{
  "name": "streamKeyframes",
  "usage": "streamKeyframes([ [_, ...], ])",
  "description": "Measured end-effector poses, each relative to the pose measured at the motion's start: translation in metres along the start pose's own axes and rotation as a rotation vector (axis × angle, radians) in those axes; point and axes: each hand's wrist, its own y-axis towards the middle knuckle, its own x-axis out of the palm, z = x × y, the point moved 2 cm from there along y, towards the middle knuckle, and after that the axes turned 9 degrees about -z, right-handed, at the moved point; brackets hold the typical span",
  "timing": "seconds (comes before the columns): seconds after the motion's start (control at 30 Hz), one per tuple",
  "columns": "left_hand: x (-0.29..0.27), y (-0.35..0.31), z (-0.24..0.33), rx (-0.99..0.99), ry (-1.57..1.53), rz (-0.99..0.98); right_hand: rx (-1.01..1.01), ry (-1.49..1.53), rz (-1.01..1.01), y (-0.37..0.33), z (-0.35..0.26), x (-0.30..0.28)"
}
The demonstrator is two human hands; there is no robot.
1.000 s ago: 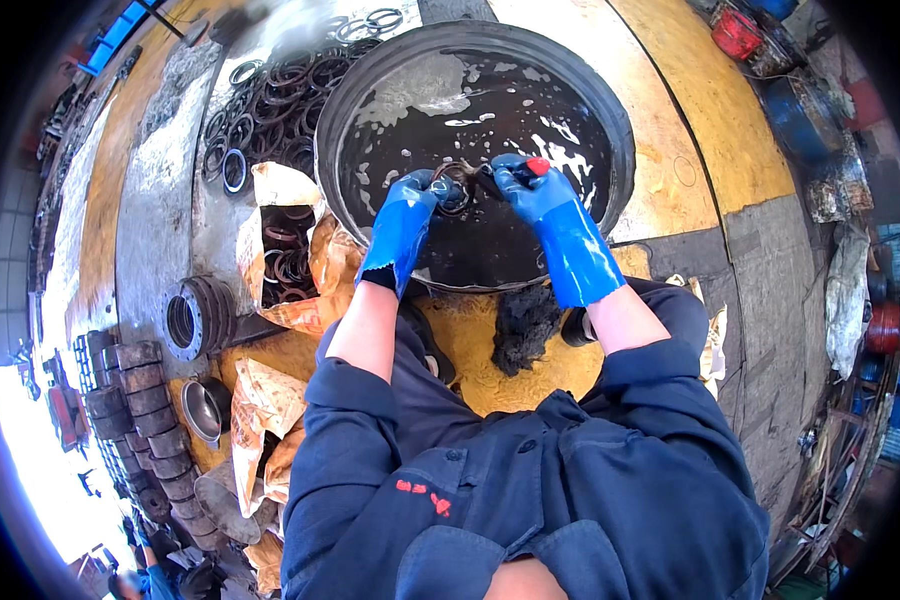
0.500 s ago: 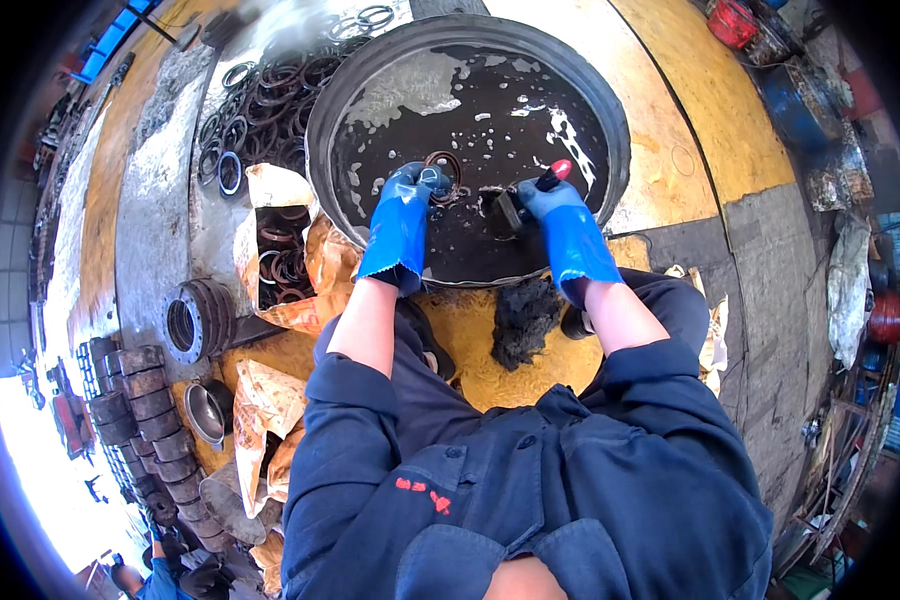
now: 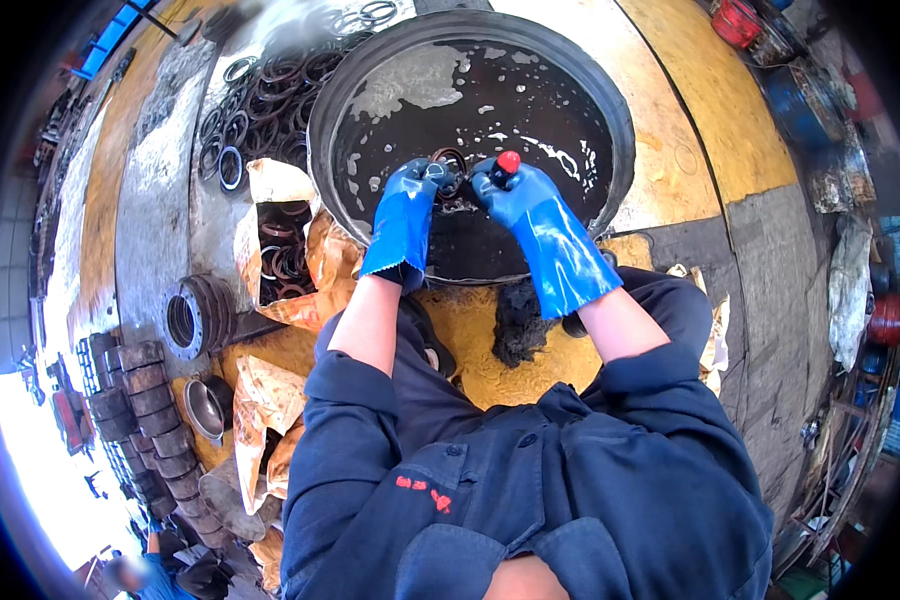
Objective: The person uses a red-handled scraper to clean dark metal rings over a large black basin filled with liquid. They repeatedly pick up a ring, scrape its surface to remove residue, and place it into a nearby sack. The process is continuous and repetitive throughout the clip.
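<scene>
Both my hands, in blue rubber gloves, are over a wide round black basin point(image 3: 622, 150) of dark liquid with patches of foam. My left hand point(image 3: 408, 195) is closed on a thin brown ring point(image 3: 463, 163), pinched at its left side and held upright just above the liquid. Close to the ring's right side, my right hand point(image 3: 523, 198) wraps round a tool with a red-tipped black handle point(image 3: 508, 162). The tool's working end is hidden by the glove, and I cannot tell whether it touches the ring.
Several loose rings point(image 3: 270, 95) are heaped left of the basin. Beside them a torn paper sack point(image 3: 280, 185) holds more rings. Flanged metal rings point(image 3: 183, 320) and a metal bowl point(image 3: 206, 408) sit lower left. A dark clump point(image 3: 520, 322) lies between my feet. Another person point(image 3: 150, 580) is far lower left.
My right hand has moved left and slightly up, bringing the red-tipped tool close to the ring. Its dark blocky head, visible before, is now hidden. My left hand has hardly moved.
</scene>
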Motion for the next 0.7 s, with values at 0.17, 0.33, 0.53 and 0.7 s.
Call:
streamKeyframes([
  [0.17, 0.001, 0.003, -0.004, -0.044, 0.095, -0.037, -0.013, -0.24, 0.067, 0.004, 0.021, 0.008],
  [0.33, -0.008, 0.001, -0.001, -0.057, 0.268, 0.01, -0.093, -0.225, 0.266, 0.014, 0.063, -0.001],
  [0.53, -0.002, -0.001, 0.005, -0.068, 0.322, -0.02, -0.604, -0.136, 0.179, -0.003, 0.021, -0.002],
  [0.7, -0.007, 0.011, -0.015, -0.029, 0.428, -0.014, -0.642, -0.435, 0.098, 0.001, -0.006, -0.004],
])
